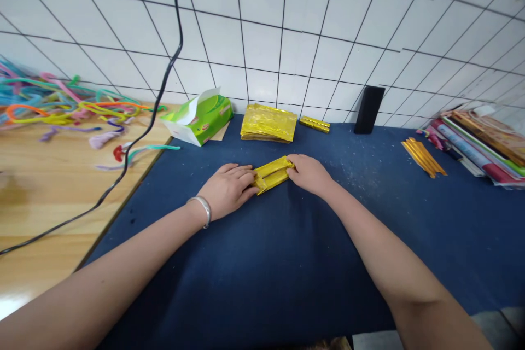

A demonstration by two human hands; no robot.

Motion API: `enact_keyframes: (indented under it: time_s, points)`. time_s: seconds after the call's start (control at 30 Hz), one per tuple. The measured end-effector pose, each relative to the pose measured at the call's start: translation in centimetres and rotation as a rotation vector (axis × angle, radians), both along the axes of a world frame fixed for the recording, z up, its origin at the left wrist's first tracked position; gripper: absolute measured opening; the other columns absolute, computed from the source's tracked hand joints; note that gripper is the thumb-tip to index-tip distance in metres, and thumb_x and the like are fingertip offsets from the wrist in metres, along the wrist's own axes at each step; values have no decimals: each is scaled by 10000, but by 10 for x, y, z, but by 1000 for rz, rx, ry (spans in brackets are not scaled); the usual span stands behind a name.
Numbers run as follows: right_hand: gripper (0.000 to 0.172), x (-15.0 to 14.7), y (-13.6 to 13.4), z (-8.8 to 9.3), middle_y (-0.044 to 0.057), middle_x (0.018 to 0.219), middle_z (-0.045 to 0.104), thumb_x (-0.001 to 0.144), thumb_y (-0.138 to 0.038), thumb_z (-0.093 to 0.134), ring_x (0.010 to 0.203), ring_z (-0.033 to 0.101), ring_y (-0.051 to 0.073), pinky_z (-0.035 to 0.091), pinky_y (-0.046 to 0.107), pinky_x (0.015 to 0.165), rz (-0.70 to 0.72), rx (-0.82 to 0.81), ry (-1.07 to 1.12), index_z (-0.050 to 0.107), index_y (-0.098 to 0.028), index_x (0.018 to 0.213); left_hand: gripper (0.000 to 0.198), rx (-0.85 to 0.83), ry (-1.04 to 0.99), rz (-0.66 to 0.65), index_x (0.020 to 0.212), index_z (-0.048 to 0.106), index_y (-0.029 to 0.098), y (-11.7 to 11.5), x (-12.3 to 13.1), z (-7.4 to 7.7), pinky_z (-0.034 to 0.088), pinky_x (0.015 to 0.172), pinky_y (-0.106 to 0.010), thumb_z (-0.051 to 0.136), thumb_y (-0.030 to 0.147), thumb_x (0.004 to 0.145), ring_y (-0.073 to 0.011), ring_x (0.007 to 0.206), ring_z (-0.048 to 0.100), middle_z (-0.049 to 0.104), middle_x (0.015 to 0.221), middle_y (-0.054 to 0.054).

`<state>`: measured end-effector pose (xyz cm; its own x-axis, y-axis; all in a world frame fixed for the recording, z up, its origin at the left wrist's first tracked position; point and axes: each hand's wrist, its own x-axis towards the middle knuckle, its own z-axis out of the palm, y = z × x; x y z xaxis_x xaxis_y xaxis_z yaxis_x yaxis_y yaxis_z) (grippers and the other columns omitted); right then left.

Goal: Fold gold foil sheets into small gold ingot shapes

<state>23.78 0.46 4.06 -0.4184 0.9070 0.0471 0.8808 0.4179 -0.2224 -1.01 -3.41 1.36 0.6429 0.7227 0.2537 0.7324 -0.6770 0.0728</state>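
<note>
A gold foil paper (pixel 271 174), folded into a narrow strip with a lengthwise crease, lies at a slant on the dark blue table cover (pixel 262 262). My left hand (pixel 228 188), with a silver bangle at the wrist, rests on its left end, fingers stretched toward it. At the other end my right hand (pixel 308 173) pinches the upper right corner between thumb and curled fingers. Behind them sits a stack of gold foil sheets (pixel 268 123). Beside that stack is a thin folded gold strip (pixel 315 124).
A green tissue pack (pixel 205 120) and a black upright block (pixel 369 110) stand near the tiled wall. Several folded gold strips (pixel 424 157) lie right, by a pile of books (pixel 488 145). Colourful pipe cleaners (pixel 61 101) cover the wooden table. A black cable (pixel 164 79) hangs across the left.
</note>
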Motion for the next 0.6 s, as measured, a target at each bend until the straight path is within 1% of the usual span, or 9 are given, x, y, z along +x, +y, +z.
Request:
enact_keyframes:
  time_s: [0.17, 0.23, 0.3, 0.37, 0.43, 0.5, 0.6]
  points:
    - [278, 5, 1, 3, 55, 974, 658, 834, -308, 490, 842, 615, 188, 411, 257, 694, -25, -88, 6, 541, -215, 1091, 344, -14, -21, 21, 1065, 560, 186, 5, -1, -1, 326, 1003, -445, 379, 436, 913, -233, 1168, 513, 623, 1138, -100]
    - [334, 7, 3, 2, 59, 966, 659, 823, -317, 502, 815, 617, 186, 409, 254, 664, -51, -104, 16, 515, -215, 1141, 327, -19, -26, 31, 1057, 555, 193, 5, -2, -1, 331, 995, -435, 389, 433, 910, -229, 1169, 510, 613, 1154, -101]
    - [436, 9, 5, 0, 73, 1004, 650, 811, -333, 517, 845, 614, 194, 419, 261, 679, -76, -96, 51, 463, -207, 1224, 312, -33, -23, 40, 1065, 544, 197, 5, -2, -1, 326, 994, -426, 401, 425, 907, -228, 1189, 492, 601, 1176, -100]
    - [523, 10, 7, -3, 92, 1077, 625, 797, -350, 534, 930, 599, 205, 430, 274, 747, -83, -79, 108, 418, -193, 1282, 292, -62, -20, 34, 1084, 531, 209, 5, -3, -2, 316, 998, -418, 403, 405, 910, -222, 1214, 469, 586, 1206, -89]
    - [566, 10, 9, -7, 102, 1143, 594, 786, -356, 548, 1016, 569, 210, 421, 284, 830, -79, -71, 166, 403, -181, 1305, 272, -95, -21, 15, 1102, 522, 225, 7, -4, -3, 311, 996, -407, 397, 379, 916, -213, 1233, 448, 569, 1239, -69]
    - [581, 11, 11, -9, 107, 1163, 582, 781, -353, 553, 1050, 551, 210, 409, 288, 871, -87, -85, 202, 402, -167, 1310, 263, -119, -15, -17, 1117, 520, 242, 13, -5, -5, 311, 990, -394, 389, 358, 920, -204, 1256, 420, 550, 1272, -49]
    - [515, 13, 12, -9, 95, 1099, 616, 782, -337, 548, 971, 581, 201, 428, 277, 810, -87, -142, 215, 465, -167, 1261, 262, -110, 24, -78, 1117, 539, 262, 33, -8, -6, 304, 988, -389, 374, 323, 924, -202, 1298, 361, 533, 1300, -23]
